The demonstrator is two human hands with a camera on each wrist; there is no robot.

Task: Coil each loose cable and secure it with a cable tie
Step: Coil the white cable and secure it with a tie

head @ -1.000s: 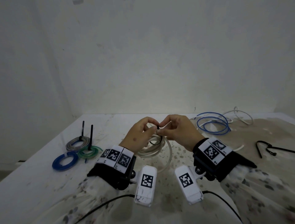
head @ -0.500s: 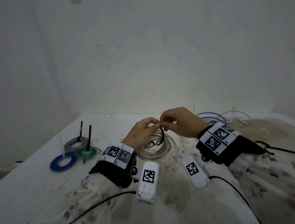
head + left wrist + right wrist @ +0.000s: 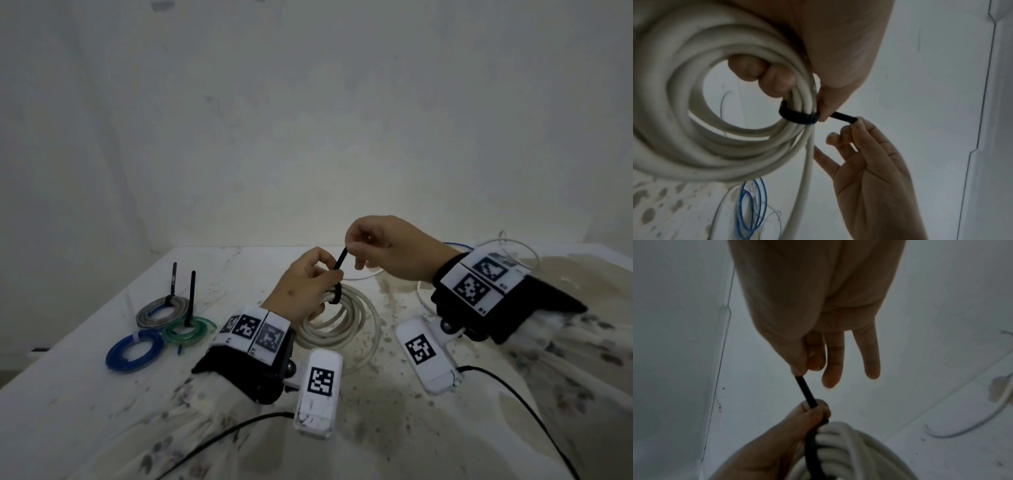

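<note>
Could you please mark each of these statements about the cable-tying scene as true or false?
1. The right hand pinches the free end of the black cable tie. True.
2. The tie loops around the white cable coil. True.
3. The left hand rests flat on the table. False: it grips the coil at the tie.
4. Three coiled cables lie to the person's left. True.
5. The blue loose cable is already tied. False: no tie shows on it.
</note>
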